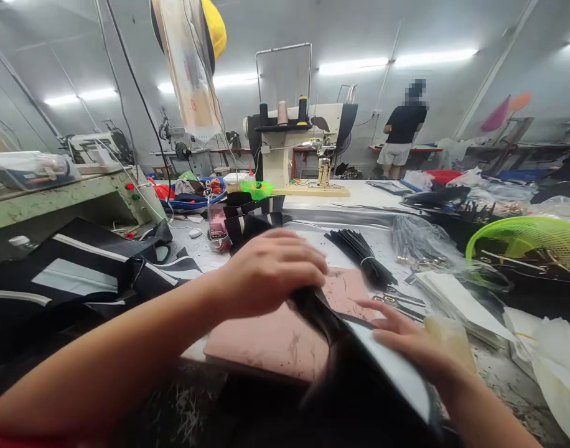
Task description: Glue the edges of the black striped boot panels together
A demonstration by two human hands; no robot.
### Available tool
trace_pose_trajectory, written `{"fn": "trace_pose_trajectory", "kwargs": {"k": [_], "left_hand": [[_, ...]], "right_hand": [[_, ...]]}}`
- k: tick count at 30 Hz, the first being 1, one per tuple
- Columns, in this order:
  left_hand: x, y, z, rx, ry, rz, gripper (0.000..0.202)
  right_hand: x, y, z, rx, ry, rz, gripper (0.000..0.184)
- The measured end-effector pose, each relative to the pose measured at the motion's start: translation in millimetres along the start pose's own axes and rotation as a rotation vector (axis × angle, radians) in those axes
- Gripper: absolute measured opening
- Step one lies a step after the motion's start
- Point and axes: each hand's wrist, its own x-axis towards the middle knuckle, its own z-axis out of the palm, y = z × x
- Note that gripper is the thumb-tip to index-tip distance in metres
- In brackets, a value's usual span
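Observation:
My left hand (278,274) is closed over the upper edge of a black fabric piece (355,386), which bends down toward my lap. A pale grey panel (392,361) shows along that piece's right side. My right hand (401,333) lies against the panel with its fingers stretched and apart; its thumb is hard to make out. Both hands are above a pink board (275,345) with dark marks on it. Just beyond my right hand, scissors (390,302) lie beside a tied bundle of black strips (362,255).
A sewing machine (294,146) with thread spools stands at the back. Black pieces with white strips (93,267) are heaped on the left. To the right are white sheets (462,305), a clear plastic bag (422,239) and a green basket (527,233). Farther off stands a person (404,134).

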Motion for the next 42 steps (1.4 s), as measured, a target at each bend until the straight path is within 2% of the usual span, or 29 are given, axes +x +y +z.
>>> {"fn": "trace_pose_trajectory", "kwargs": {"k": [2, 3, 4, 6, 8, 10, 12, 13, 15, 18, 19, 20, 21, 22, 24, 26, 27, 28, 30, 33, 36, 38, 40, 42], "left_hand": [[1, -25, 6.7, -0.065, 0.112, -0.084, 0.023], [0, -39, 11.0, -0.081, 0.085, -0.194, 0.023], [-3, -54, 15.8, -0.079, -0.001, -0.333, 0.023], [-7, -82, 26.0, -0.051, -0.327, -0.661, 0.027], [-7, -102, 37.9, -0.011, -0.461, -0.795, 0.034], [-1, -108, 52.5, -0.005, -0.485, -0.797, 0.038], [10, -102, 70.1, -0.065, -0.547, -0.738, 0.036], [15, -96, 79.5, -0.124, -0.621, -0.686, 0.036], [20, -82, 97.7, -0.253, -0.846, -0.576, 0.041], [12, -59, 118.8, -0.37, -1.188, -0.499, 0.06], [5, -51, 123.6, -0.369, -1.258, -0.501, 0.068], [-2, -42, 127.5, -0.353, -1.301, -0.505, 0.076], [-10, -35, 130.6, -0.318, -1.333, -0.513, 0.088], [-18, -27, 133.2, -0.275, -1.362, -0.526, 0.101], [-33, -19, 137.9, -0.22, -1.355, -0.522, 0.117], [-43, -21, 142.4, -0.199, -1.319, -0.46, 0.117], [-46, -27, 144.6, -0.186, -1.303, -0.409, 0.113], [-46, -36, 146.6, -0.17, -1.291, -0.355, 0.108], [-41, -57, 149.6, -0.117, -1.249, -0.285, 0.096], [-20, -78, 152.2, 0.016, -1.193, -0.308, 0.074], [5, -73, 157.0, 0.111, -1.192, -0.296, 0.046], [16, -61, 164.2, 0.026, -1.099, -0.192, 0.035], [16, -53, 174.6, -0.143, -0.99, -0.098, 0.038], [8, -53, 186.0, -0.282, -0.948, -0.089, 0.051]], "right_hand": [[-32, -7, -6, 0.189, 0.078, 0.008, 0.054], [-46, -10, -5, 0.253, 0.092, 0.008, 0.044], [-55, -13, 1, 0.311, 0.085, 0.005, 0.035], [-63, -16, 23, 0.405, -0.009, -0.013, 0.027], [-55, -18, 58, 0.509, -0.173, -0.077, 0.043], [-34, -20, 96, 0.602, -0.344, -0.098, 0.055], [-8, -23, 125, 0.669, -0.457, -0.086, 0.069], [3, -24, 134, 0.698, -0.473, -0.094, 0.079], [19, -25, 140, 0.684, -0.526, -0.1, 0.096], [20, -25, 117, 0.494, -0.674, -0.064, 0.1], [16, -23, 104, 0.399, -0.676, -0.061, 0.097], [10, -21, 87, 0.296, -0.622, -0.073, 0.094], [3, -19, 69, 0.185, -0.503, -0.099, 0.089], [-4, -15, 49, 0.061, -0.324, -0.126, 0.083], [-16, -6, 6, -0.236, 0.139, -0.125, 0.067], [-24, 6, -37, -0.591, 0.591, 0.005, 0.059], [-27, 12, -55, -0.752, 0.742, 0.091, 0.06], [-28, 18, -71, -0.869, 0.831, 0.17, 0.063], [-26, 29, -94, -0.977, 0.866, 0.322, 0.075], [-18, 42, -110, -0.911, 0.775, 0.449, 0.087], [-8, 51, -117, -0.72, 0.763, 0.403, 0.081], [-6, 57, -122, -0.499, 0.811, 0.332, 0.069], [-8, 62, -126, -0.291, 0.837, 0.268, 0.054], [-13, 66, -128, -0.145, 0.823, 0.21, 0.047]]}}
